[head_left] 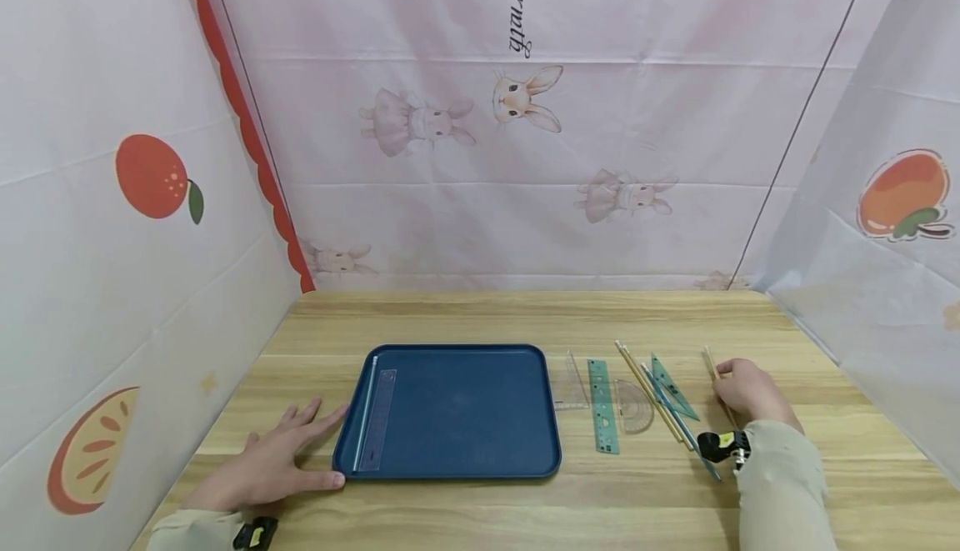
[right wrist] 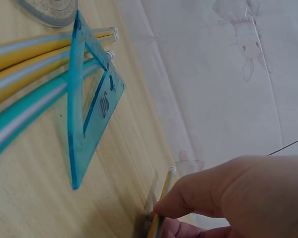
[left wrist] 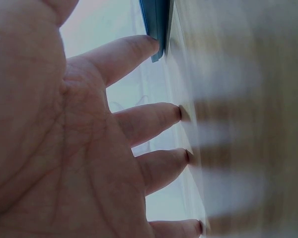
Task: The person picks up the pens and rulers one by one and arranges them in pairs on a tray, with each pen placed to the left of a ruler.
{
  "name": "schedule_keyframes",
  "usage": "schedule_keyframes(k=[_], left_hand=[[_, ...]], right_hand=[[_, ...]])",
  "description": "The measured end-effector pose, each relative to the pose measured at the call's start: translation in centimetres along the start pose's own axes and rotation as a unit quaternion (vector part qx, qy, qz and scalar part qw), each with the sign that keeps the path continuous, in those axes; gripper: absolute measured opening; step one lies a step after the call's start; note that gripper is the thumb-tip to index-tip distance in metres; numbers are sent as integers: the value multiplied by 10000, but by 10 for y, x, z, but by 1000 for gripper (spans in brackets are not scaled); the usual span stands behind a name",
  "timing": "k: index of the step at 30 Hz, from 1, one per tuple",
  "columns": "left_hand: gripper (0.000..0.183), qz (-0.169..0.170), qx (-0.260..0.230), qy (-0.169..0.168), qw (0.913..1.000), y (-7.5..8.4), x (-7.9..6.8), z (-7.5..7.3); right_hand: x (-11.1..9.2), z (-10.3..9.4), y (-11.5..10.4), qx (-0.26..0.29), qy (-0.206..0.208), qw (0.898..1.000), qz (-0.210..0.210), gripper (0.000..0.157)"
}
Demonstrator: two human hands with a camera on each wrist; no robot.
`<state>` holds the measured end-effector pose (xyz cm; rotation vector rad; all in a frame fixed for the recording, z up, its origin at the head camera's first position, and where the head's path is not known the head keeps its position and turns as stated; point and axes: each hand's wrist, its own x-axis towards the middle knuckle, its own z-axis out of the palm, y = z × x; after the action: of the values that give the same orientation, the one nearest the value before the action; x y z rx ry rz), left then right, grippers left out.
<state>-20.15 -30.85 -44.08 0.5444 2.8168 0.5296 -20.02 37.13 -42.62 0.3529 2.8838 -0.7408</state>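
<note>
At the right side of the table my right hand [head_left: 752,391] pinches a yellow pencil [right wrist: 167,182] between thumb and fingers, its white-tipped end showing past them. My left hand [head_left: 273,461] lies by the left edge of a dark blue tray [head_left: 465,413], fingers spread, thumb at the near left corner and index finger at the rim. Inside the tray, along its left side, are a blue-green pencil [head_left: 366,413] and a clear ruler [head_left: 377,422]. Nearest the right hand lies a teal set square [right wrist: 97,144], overlapping a teal pencil [right wrist: 27,106].
Two yellow pencils [head_left: 660,405] lie left of the teal set square. Further left are a clear protractor [head_left: 634,408], a green ruler [head_left: 603,408] and a clear set square [head_left: 576,391] beside the tray. Printed cloth walls [head_left: 465,226] border the wooden table [head_left: 487,318].
</note>
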Motion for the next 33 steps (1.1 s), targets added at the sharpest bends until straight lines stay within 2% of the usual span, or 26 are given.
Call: schedule_keyframes(k=[7, 15, 25, 33], left_hand=[[101, -82, -51, -62, 9999, 1, 0, -1], [102, 22, -35, -13, 10000, 1, -1, 0], [102, 54, 5, 60, 10000, 1, -2, 1], [101, 21, 20, 47, 10000, 1, -1, 1]], right_hand=[[0, -1, 1, 258, 96, 9996, -19, 58], [2, -5, -5, 851, 419, 9955, -83, 59], [1, -10, -13, 1642, 245, 9856, -321, 67], [-1, -12, -19, 1959, 165, 9794, -463, 70]])
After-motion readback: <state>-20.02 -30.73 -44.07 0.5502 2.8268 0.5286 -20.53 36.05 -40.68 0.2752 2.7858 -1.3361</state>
